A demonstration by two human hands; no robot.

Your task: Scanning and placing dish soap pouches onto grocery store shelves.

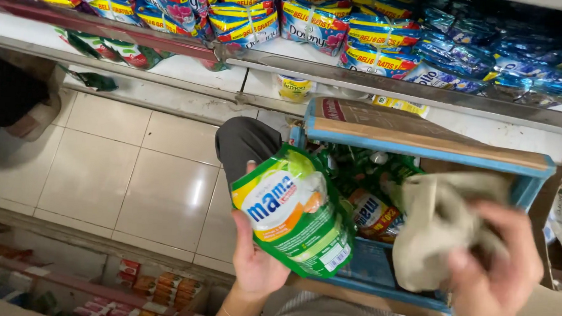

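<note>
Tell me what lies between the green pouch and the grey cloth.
In the head view, more pouches in the open blue box lie between the green pouch and the grey cloth.

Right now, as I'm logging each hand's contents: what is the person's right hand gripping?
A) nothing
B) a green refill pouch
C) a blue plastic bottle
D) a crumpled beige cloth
D: the right hand clutches the crumpled beige cloth over the blue cardboard box, while the left hand holds the green refill pouch.

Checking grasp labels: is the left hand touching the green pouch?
Touching. The head view shows the left hand gripping the green pouch from behind, thumb beside its edge.
</note>
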